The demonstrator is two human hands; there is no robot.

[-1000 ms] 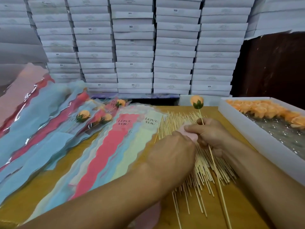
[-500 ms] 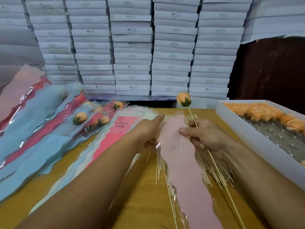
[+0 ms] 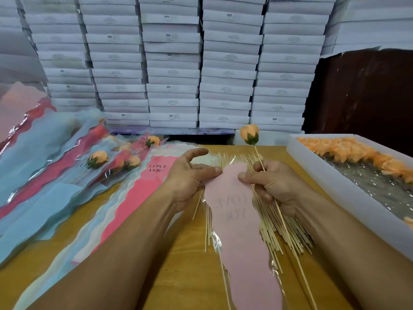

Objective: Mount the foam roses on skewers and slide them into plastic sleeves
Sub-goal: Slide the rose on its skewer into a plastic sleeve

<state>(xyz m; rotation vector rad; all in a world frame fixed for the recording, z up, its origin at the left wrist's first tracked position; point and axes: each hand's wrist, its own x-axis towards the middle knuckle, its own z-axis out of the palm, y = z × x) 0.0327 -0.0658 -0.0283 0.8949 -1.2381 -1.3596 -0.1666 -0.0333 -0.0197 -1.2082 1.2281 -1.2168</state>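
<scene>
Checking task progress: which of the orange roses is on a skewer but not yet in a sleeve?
The rose standing upright above the right hand, which grips its skewer. The others are sleeved or loose in the white box.

bench (image 3: 183, 260): under all the things
sleeve (image 3: 237, 220): in the middle, on top of the skewer pile (image 3: 274, 227)
hands: left hand (image 3: 190, 177) at the sleeve's left edge, right hand (image 3: 274, 186) at its right edge
rose on skewer (image 3: 249, 134): sticks up from the right hand
tray of roses (image 3: 335, 182): far right
sleeve stack (image 3: 125, 198): left of the hands
filled sleeves (image 3: 67, 166): far left
boxes (image 3: 174, 63): stacked behind the bench
</scene>
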